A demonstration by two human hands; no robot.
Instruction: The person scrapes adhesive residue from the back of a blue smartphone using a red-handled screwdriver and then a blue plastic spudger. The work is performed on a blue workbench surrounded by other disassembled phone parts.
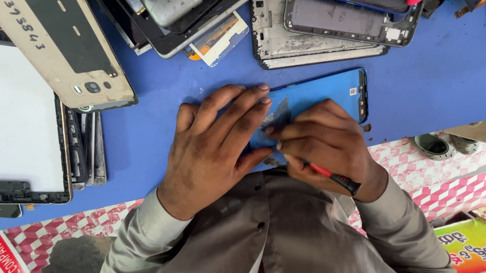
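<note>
left hand: my left hand [212, 145] lies flat with the fingers spread, pressing on the near end of the blue phone panel [327, 95], gripping nothing
right hand: my right hand [323, 146] is closed around a red-and-black screwdriver [328, 176], the knuckles resting on the blue phone panel just beside my left fingertips
screwdriver: its handle pokes out of my fist toward my wrist; the tip is hidden under my fingers
blue phone panel: flat on the blue counter [454, 72], slanting up and away from my hands, its far end bare and its near end covered by both hands; a grey scraped patch shows between my fingers
grey phone frames [331, 30]: stacked just beyond the blue phone panel, at the far edge of the counter
gold back cover [48, 15]: well to the left of the blue phone panel, lying slanted
tablet frame [1, 124]: left of the blue phone panel and nearer me, white inside a dark rim
sleeves: my grey shirt sleeves [403, 233] reach down below the blue phone panel
</note>
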